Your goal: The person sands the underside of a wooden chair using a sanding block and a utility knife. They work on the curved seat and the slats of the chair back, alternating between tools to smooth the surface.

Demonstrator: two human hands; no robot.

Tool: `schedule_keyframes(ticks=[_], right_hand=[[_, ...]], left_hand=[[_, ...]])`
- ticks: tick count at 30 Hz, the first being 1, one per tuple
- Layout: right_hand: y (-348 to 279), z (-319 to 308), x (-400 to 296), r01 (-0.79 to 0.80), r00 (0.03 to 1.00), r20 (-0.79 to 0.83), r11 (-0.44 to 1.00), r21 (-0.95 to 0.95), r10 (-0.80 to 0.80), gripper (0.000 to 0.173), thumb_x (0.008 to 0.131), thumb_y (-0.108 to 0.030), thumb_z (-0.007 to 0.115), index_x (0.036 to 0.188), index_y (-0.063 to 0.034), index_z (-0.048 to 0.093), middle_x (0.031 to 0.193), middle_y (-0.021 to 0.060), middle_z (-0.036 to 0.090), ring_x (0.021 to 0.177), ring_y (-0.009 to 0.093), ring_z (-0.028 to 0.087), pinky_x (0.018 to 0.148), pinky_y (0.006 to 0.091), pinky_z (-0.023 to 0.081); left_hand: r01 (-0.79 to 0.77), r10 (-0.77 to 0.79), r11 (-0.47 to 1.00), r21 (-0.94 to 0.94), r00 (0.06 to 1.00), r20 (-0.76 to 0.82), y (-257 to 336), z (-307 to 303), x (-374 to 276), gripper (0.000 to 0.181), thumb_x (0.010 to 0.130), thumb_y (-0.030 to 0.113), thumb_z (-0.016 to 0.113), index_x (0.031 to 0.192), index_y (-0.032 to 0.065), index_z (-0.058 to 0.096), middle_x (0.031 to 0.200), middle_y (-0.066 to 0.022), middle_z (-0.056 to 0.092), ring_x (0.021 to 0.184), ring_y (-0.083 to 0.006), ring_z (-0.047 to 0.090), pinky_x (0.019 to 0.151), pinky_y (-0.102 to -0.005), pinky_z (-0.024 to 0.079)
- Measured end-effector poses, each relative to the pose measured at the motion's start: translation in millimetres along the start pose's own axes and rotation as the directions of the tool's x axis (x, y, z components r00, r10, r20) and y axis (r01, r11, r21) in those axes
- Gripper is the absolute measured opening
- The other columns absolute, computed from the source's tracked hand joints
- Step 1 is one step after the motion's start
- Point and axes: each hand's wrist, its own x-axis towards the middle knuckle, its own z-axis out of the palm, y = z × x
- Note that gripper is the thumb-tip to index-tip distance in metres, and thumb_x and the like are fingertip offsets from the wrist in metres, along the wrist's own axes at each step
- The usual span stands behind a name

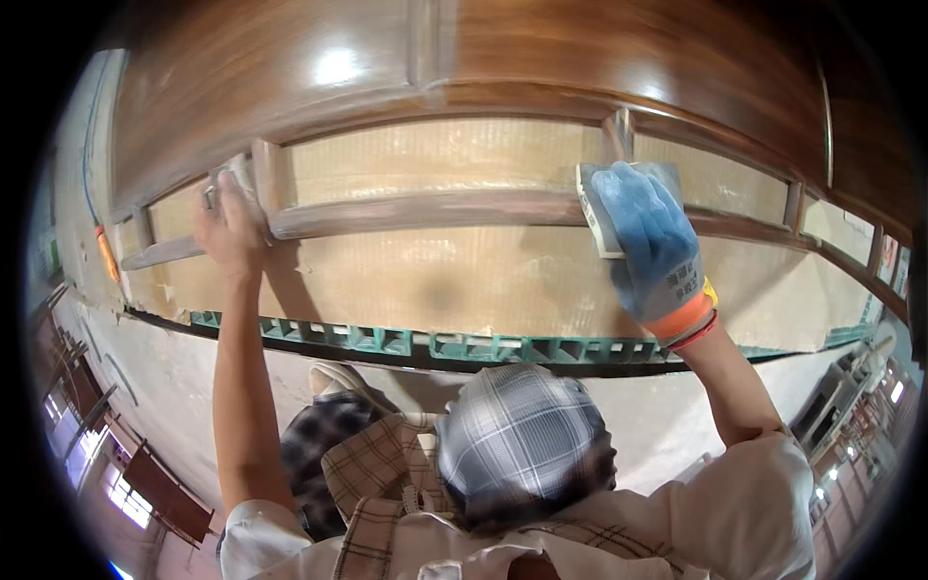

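Observation:
My left hand (228, 225) is bare and grips a pale grey sheet or pad (246, 192), blurred, against a short post of a brown wooden furniture frame (435, 208). The pad's exact kind is hard to make out. On my right hand (649, 217) is a blue-and-grey coated work glove with an orange cuff. Its fingers hold a flat sanding block (593, 217) with a cream edge bearing writing. That block lies over the long lower rail, just below another short post (618, 134). Above the rails rises a glossy brown wood panel (522, 51).
Cardboard (406, 275) covers the work surface beneath the frame, over a green plastic pallet (377, 339). An orange-handled tool (107, 254) with a blue cord is at the left. My plaid-covered knees (522, 435) are close to the pallet's edge, above a pale floor (167, 370).

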Motion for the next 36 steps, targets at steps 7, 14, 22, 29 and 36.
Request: schedule_keyframes(ticks=[7, 14, 22, 29, 36], right_hand=[[-23.5, 18.3, -7.1, -0.087, 0.991, -0.104, 0.993, -0.081, 0.079, 0.056, 0.079, -0.01, 0.067, 0.134, -0.0023, 0.057, 0.126, 0.0196, 0.06, 0.115, 0.038, 0.06, 0.102, 0.0469, 0.049], [5.8, 11.5, -67.4, -0.353, 0.913, -0.278, 0.918, -0.178, 0.298, 0.044, 0.085, -0.01, 0.063, 0.129, -0.0047, 0.061, 0.117, 0.0172, 0.063, 0.11, 0.037, 0.061, 0.1, 0.0472, 0.047], [61.5, -12.3, -81.2, -0.549, 0.835, -0.026, 0.829, -0.107, 0.55, 0.013, 0.083, -0.011, 0.067, 0.096, -0.0071, 0.067, 0.096, 0.0093, 0.068, 0.095, 0.032, 0.064, 0.09, 0.0483, 0.045], [46.9, 5.1, -65.4, -0.326, 0.901, -0.295, 0.945, 0.027, 0.319, 0.02, 0.086, -0.017, 0.063, 0.104, -0.0096, 0.067, 0.097, 0.0105, 0.064, 0.099, 0.032, 0.061, 0.091, 0.0438, 0.046], [157.7, -41.4, -148.4, -0.576, 0.652, -0.559, 0.814, 0.075, 0.513, 0.027, 0.098, -0.018, 0.051, 0.102, -0.0034, 0.073, 0.094, 0.0107, 0.072, 0.079, 0.032, 0.065, 0.084, 0.0377, 0.053]], left_hand=[[0.003, -0.004, 1.0, 0.017, 1.0, 0.016, 5.2, 8.2, -3.9, 0.033, 0.105, 0.023, 0.059, 0.115, -0.0083, 0.066, 0.101, -0.0147, 0.072, 0.09, -0.0207, 0.064, 0.082, -0.0358, 0.051], [-0.01, 0.008, 0.996, 0.094, 1.0, 0.023, 1.3, 8.2, 0.1, 0.035, 0.105, 0.025, 0.058, 0.113, -0.0077, 0.067, 0.099, -0.0145, 0.072, 0.09, -0.0208, 0.065, 0.084, -0.0362, 0.051], [-0.108, 0.108, 0.986, 0.128, 0.994, 0.011, -34.0, 0.2, 14.8, 0.039, 0.105, 0.025, 0.058, 0.122, -0.0093, 0.063, 0.113, -0.0179, 0.071, 0.101, -0.0225, 0.065, 0.09, -0.0343, 0.05], [-0.066, 0.056, 0.981, 0.185, 0.997, 0.055, -49.9, -10.0, 18.0, 0.044, 0.106, 0.029, 0.058, 0.125, -0.0107, 0.062, 0.121, -0.0209, 0.069, 0.109, -0.0273, 0.065, 0.099, -0.0375, 0.048], [-0.019, 0.006, 0.98, 0.197, 0.998, 0.068, -33.7, 3.5, 15.9, 0.046, 0.105, 0.03, 0.058, 0.125, -0.0116, 0.063, 0.123, -0.0227, 0.069, 0.111, -0.0277, 0.066, 0.098, -0.0385, 0.048]])
